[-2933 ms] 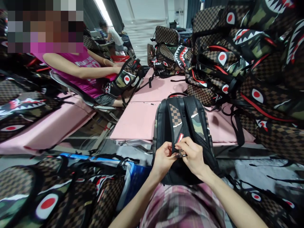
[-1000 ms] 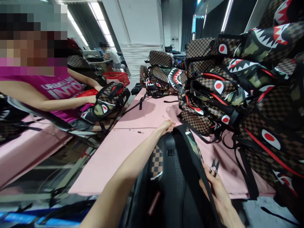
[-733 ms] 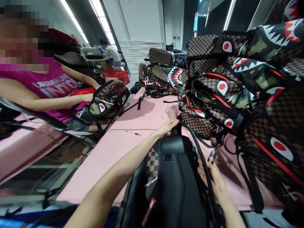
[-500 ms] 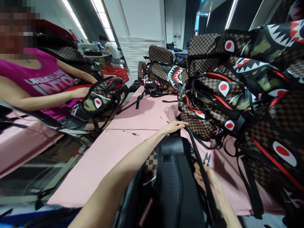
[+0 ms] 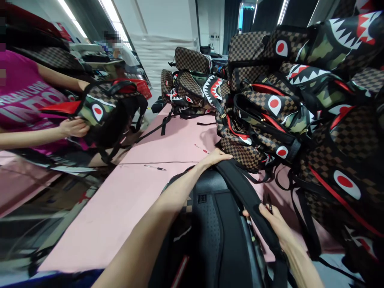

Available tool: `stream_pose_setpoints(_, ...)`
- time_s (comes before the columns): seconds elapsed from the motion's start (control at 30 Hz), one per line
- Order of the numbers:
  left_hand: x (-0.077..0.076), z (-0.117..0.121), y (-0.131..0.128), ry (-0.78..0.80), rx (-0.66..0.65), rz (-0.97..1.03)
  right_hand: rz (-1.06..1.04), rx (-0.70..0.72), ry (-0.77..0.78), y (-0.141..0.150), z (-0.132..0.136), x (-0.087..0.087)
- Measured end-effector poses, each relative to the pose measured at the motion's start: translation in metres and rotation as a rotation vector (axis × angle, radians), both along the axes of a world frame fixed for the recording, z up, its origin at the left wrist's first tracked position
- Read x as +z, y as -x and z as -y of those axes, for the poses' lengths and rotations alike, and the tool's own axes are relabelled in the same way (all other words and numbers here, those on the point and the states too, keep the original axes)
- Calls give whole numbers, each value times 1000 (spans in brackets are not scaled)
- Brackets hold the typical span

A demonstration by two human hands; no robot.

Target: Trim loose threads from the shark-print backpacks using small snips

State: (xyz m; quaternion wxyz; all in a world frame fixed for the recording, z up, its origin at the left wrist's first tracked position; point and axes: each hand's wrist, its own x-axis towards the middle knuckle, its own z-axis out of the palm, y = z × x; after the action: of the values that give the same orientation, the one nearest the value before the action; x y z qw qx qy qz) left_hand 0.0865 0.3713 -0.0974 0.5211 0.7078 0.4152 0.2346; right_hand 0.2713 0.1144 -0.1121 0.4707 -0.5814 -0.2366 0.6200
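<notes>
A black backpack (image 5: 210, 232) stands in front of me on the pink table, its padded, perforated back panel facing me. Its right shoulder strap (image 5: 244, 188) runs from the top down toward my right side. My left hand (image 5: 220, 155) is closed over the upper end of that strap, the thumb hidden from sight. Lower down, my right hand (image 5: 276, 224) grips the strap's edge, thumb on top and a fingertip showing beneath. Small thread snips (image 5: 268, 203), mostly hidden, stick out by the right hand's fingers.
Checkered and camouflage backpacks (image 5: 274, 105) with shark-mouth prints are heaped along the right and far side. Two pens, one dark (image 5: 155, 167) and one red (image 5: 201, 149), lie on the pink table (image 5: 90, 224). At left, a co-worker in a magenta top (image 5: 33, 100) handles another backpack (image 5: 105, 108).
The shoulder strap has turned from edge-on to show its broad face. My right hand has shifted its grip, thumb now on top. The view has swung slightly right; the co-worker's hand moved down their bag.
</notes>
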Motion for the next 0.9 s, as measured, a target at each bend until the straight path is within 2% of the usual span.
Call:
stream_pose_setpoints(0.2,7,7,8,109,44,3,-161,-7,105,11,-6,-13)
stream_pose_setpoints(0.37,14,16,16,200,69,-17,-195,43,73,16,-2,-4)
stream_pose_setpoints(0.47,23,23,17,226,41,-56,-179,6,46,11,9,-5)
stream_pose_setpoints(0.67,40,43,12,197,-55,-124,-72,11,42,-8,30,-19)
stream_pose_setpoints(0.77,42,52,10,169,-81,-143,-15,-18,33,-9,37,-14)
stream_pose_setpoints(0.9,42,60,8,123,-112,-164,-38,-70,13,-4,50,-3)
